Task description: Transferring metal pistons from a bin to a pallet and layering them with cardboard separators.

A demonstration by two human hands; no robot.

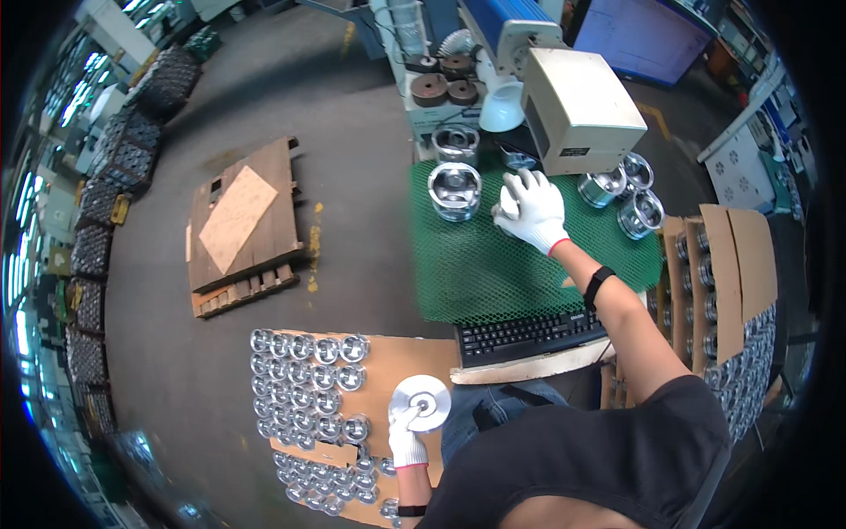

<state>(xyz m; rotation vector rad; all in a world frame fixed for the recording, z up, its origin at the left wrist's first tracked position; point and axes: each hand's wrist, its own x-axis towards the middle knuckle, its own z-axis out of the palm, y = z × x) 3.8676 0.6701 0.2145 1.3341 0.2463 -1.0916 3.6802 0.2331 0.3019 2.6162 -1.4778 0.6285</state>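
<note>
Low at centre, above the cardboard sheet, my white-gloved left hand grips a round silver metal part with a flat face and a small raised centre. My right hand, also gloved, reaches over the green mesh mat with its fingers curled down. What it grips is mostly hidden beneath the glove. Left of it, a metal piston stands on the mat, with another piston behind. Several more pistons sit to the right, by the cream box-shaped machine.
A black keyboard lies along the mat's near edge. Rows of pistons cover the cardboard at lower left. Cardboard-divided pistons stand at right. A wooden pallet rests on the floor. Brown metal rings sit at the back.
</note>
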